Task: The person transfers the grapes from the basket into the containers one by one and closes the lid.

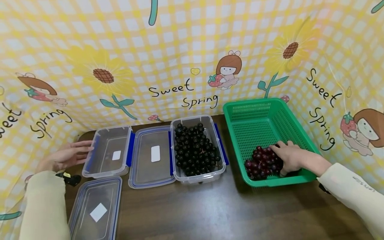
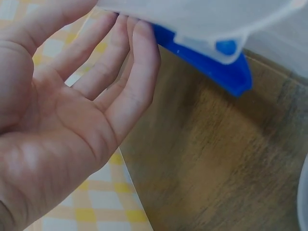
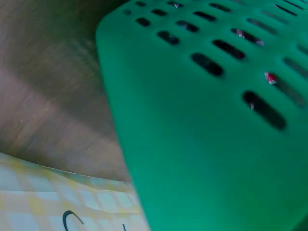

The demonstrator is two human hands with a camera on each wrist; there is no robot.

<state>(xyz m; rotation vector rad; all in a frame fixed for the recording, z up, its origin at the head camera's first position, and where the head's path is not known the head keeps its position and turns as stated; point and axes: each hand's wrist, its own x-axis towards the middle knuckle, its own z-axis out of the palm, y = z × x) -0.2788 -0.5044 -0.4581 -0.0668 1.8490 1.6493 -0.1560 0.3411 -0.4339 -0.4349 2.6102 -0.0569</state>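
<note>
In the head view my left hand (image 1: pixel 70 155) touches the outer left side of a clear plastic box (image 1: pixel 105 151) with blue latches, its fingers mostly straight. The left wrist view shows those fingertips against the box beside a hanging blue latch (image 2: pixel 207 62). Inside a green basket (image 1: pixel 246 123) at the right, my right hand (image 1: pixel 291 156) curls its fingers and thumb at the right side of dark red grapes (image 1: pixel 261 163). The grapes hide some fingertips. The right wrist view has only the basket's outer wall (image 3: pixel 168 120), with red bits behind its slots; the hand is hidden there.
A second clear box (image 1: pixel 220 171) holds many black grapes (image 1: pixel 195 150); its open lid (image 1: pixel 144 170) lies to its left. A loose lid (image 1: pixel 109 196) lies on the brown table (image 1: pixel 186 210) at the front left. Checked yellow cloth (image 1: pixel 180 50) rises behind and at both sides.
</note>
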